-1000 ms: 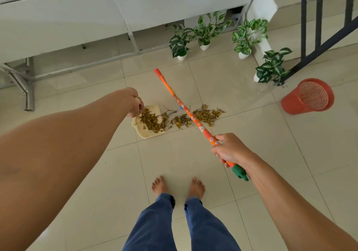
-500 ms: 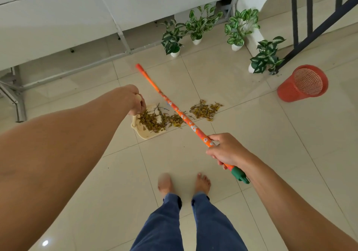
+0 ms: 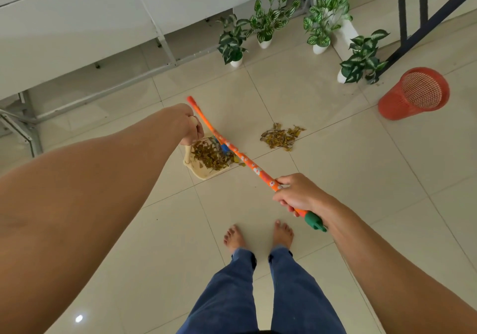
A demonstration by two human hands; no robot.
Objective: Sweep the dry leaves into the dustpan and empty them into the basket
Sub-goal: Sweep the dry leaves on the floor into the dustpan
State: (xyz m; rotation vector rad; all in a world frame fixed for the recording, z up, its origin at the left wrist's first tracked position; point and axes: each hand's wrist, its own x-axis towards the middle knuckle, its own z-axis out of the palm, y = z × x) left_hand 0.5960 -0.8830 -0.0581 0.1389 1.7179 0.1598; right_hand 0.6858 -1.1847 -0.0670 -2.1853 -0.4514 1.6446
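Left hand (image 3: pixel 187 124) clenched on dustpan (image 3: pixel 206 164) handle, right hand (image 3: pixel 296 194) on broom (image 3: pixel 240 154). Leaves (image 3: pixel 281 136) at 1 o'clock likely light, scatter easily; keep pan level, grip handle.

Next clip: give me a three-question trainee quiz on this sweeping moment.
1. True or false: the red basket already holds leaves.
2. Which hand grips the broom handle?
3. Where do unswept dry leaves lie: A) beside the feet, B) on the floor right of the dustpan, C) under the potted plants?

Key: 1. False, it looks empty. 2. The right hand; the left hand holds the dustpan's handle. 3. B, the loose pile.
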